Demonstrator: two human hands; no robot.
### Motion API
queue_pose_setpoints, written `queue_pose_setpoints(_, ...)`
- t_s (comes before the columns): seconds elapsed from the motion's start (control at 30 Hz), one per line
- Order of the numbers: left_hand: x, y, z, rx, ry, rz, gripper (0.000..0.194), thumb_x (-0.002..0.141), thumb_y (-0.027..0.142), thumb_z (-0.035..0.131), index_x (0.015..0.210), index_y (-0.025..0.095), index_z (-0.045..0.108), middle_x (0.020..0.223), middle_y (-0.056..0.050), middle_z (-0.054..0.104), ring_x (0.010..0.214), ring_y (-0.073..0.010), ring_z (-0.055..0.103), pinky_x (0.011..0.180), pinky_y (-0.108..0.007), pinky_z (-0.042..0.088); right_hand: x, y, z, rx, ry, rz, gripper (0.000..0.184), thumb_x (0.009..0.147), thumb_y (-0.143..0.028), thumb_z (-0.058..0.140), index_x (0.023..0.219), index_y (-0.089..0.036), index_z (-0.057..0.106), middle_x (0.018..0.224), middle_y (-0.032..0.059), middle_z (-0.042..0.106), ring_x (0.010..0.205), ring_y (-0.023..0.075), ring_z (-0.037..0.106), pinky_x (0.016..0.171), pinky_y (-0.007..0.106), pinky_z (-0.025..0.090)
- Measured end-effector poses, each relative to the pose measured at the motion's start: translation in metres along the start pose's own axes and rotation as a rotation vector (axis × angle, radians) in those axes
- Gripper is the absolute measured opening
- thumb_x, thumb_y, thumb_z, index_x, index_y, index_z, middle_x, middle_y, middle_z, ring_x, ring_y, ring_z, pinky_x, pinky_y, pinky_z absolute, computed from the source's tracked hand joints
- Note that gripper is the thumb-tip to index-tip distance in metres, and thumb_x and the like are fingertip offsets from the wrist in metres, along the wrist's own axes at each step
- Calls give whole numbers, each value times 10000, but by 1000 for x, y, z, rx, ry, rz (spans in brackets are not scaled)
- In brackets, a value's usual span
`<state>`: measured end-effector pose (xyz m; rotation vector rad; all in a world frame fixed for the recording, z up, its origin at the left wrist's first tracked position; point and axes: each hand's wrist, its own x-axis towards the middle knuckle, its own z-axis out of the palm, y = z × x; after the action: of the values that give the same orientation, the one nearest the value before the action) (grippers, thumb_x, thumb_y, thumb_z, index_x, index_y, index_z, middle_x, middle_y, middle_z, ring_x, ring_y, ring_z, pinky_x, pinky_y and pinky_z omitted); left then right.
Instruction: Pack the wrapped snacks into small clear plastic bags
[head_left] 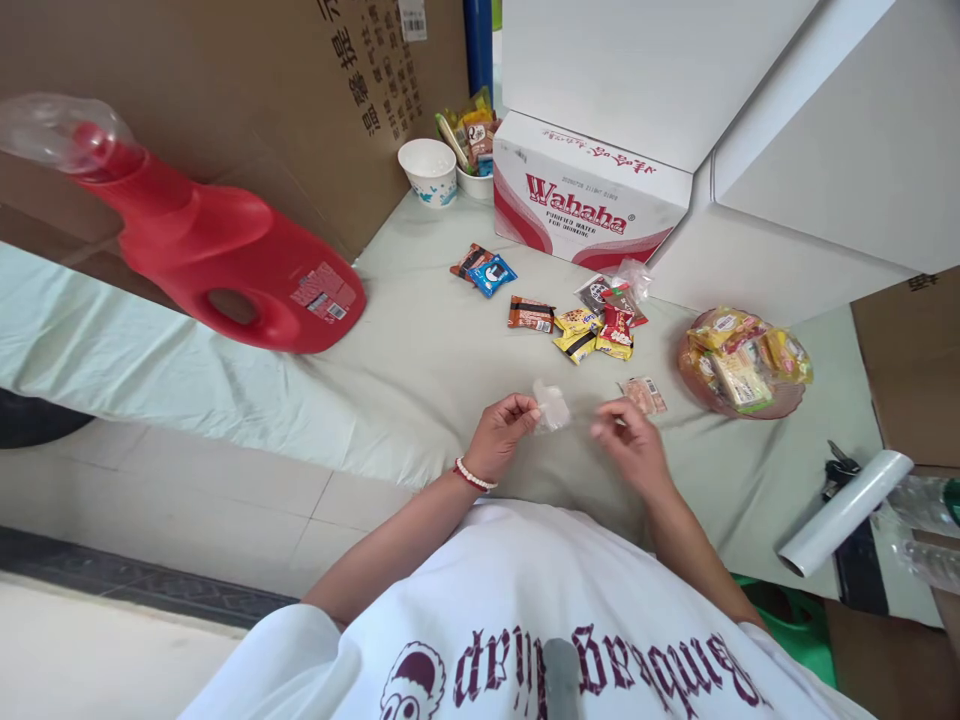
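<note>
My left hand (504,436), with a beaded bracelet at the wrist, pinches a small clear plastic bag (553,408) between thumb and fingers. The bag is held just above the cloth. To its right, my right hand (631,442) hovers with loosely curled fingers, slightly blurred, and no object shows between them. A flat pinkish snack packet (643,394) lies just beyond its knuckles. Farther back is a loose group of small snack packets: a brown packet (531,314), a yellow packet (576,346), a red packet (617,325) and a blue packet (493,275).
A pink glass bowl (694,385) of wrapped snacks stands at right. At the back are a Wahaha carton (585,195), a paper cup (429,172) and another filled cup (475,184). A red detergent bottle (247,260) is at left, a white roll (844,512) at far right.
</note>
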<state>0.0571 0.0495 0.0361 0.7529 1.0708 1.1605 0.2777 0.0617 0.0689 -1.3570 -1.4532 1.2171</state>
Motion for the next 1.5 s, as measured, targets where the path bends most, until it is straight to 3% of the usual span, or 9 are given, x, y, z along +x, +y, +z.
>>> queue_pose_setpoints(0.07,-3,1,5,-18,-34,-7,392,744,516,818,801,170,642,724,24,558,675,-100,460,657,-248,385,-1,-9,21,-27,-159,-79,285,755,-371,838,1020,-331,742,1056,45,648,860,213,565,773,354,488)
queue_pose_setpoints(0.2,-10,10,4,-106,-67,-25,371,733,475,838,778,169,632,708,29,553,640,-87,458,654,-249,390,5,-9,46,209,-198,25,130,840,-412,761,856,-287,729,840,14,633,765,179,545,729,319,451)
queue_pose_setpoints(0.37,-18,15,-13,-158,-42,-63,360,724,454,847,781,172,631,686,37,532,602,-78,424,632,-250,372,12,-2,31,436,-80,194,259,723,-475,847,793,-259,723,737,-12,595,667,145,489,654,283,410)
queue_pose_setpoints(0.5,-23,10,-8,-20,-64,-10,390,765,523,810,842,163,681,763,-3,609,687,-107,494,685,-262,408,5,-3,27,418,-74,262,294,693,-499,858,825,-254,765,715,-4,636,603,134,480,605,282,401)
queue_pose_setpoints(0.63,-22,13,9,18,-160,40,431,756,527,821,962,172,692,958,-57,685,903,-172,611,825,-302,486,-8,-12,39,223,-99,157,214,822,-456,768,877,-249,773,774,5,682,645,140,537,628,280,434)
queue_pose_setpoints(0.8,-16,11,11,-5,-63,23,333,750,454,836,805,165,679,843,-33,710,804,-149,628,816,-308,501,-14,-22,43,89,-51,64,233,889,-449,694,886,-218,720,749,-11,643,614,125,522,585,259,427)
queue_pose_setpoints(1.0,-18,5,0,-55,33,-21,290,745,414,836,808,161,709,931,-68,771,791,-150,643,748,-292,497,-12,-10,31,128,16,108,238,895,-459,700,904,-221,692,752,-24,600,592,114,503,574,258,415)
queue_pose_setpoints(1.3,-20,30,-14,-362,-82,-142,359,712,340,880,783,163,576,960,-66,742,861,-185,715,790,-322,542,6,-8,14,340,87,140,313,902,-548,644,843,-247,580,835,6,583,726,154,541,617,268,485)
queue_pose_setpoints(1.5,-20,25,-5,-366,5,-92,366,716,330,855,778,170,532,973,-37,701,873,-149,683,838,-337,556,-10,-14,27,-159,-29,-175,405,821,-511,742,1136,-272,653,1186,84,629,1079,250,604,889,397,540)
